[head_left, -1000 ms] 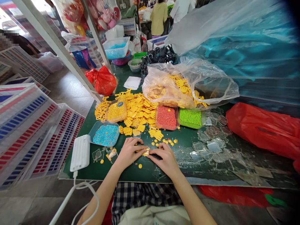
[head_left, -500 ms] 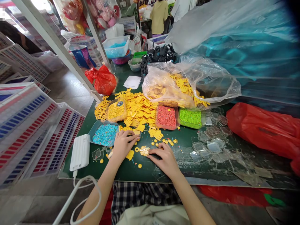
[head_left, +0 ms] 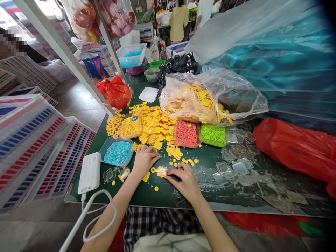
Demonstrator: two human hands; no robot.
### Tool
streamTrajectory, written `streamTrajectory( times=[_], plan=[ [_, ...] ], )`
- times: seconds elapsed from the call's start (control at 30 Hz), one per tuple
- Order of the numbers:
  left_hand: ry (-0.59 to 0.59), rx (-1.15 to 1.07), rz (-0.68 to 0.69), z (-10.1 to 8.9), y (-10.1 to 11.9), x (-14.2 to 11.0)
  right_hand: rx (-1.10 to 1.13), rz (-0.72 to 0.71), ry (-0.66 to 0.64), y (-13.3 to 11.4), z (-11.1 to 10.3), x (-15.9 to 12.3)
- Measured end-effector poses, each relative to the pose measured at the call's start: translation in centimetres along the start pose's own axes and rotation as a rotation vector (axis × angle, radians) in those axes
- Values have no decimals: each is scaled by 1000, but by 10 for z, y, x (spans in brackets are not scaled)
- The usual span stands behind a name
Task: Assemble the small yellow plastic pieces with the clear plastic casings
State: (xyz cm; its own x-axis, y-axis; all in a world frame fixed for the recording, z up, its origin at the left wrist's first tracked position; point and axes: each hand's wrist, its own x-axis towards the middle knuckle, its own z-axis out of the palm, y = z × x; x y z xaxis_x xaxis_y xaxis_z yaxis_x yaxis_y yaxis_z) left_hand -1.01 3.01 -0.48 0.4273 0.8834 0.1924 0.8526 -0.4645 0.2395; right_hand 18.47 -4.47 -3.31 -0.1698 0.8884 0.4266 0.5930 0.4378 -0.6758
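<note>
On my feed, the right hand (head_left: 185, 182) lies half-curled on the green tabletop (head_left: 207, 157), its fingertips at the edge of a small yellow plastic piece (head_left: 161, 171), though I cannot tell if it grips it; the left hand (head_left: 145, 161) is loosely curled just beside the tray of blue beads (head_left: 118, 151), and I cannot tell whether it holds anything. Beyond them spreads a heap of yellow plastic pieces (head_left: 154, 126), with trays of yellow beads (head_left: 130, 126), red beads (head_left: 186, 133) and green beads (head_left: 213, 135) along its edge. A clear plastic bag of yellow pieces (head_left: 189, 99) sits behind, scattered clear plastic squares (head_left: 233, 166) lie right, and a white ribbed box (head_left: 89, 173) with a cable lies left.
</note>
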Motion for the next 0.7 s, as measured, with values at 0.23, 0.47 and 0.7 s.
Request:
streamTrajectory(
  times=[0.23, 0.47, 0.7],
  plan=[
    [-27, 1, 58, -2, 1, -2, 2, -5, -14, 0, 0, 0],
    [-64, -135, 130, -12, 14, -20, -20, -1, -31, -2, -1, 1],
    [97, -200, -26, -9, 9, -31, 2, -17, -50, -3, -3, 1]
  ],
)
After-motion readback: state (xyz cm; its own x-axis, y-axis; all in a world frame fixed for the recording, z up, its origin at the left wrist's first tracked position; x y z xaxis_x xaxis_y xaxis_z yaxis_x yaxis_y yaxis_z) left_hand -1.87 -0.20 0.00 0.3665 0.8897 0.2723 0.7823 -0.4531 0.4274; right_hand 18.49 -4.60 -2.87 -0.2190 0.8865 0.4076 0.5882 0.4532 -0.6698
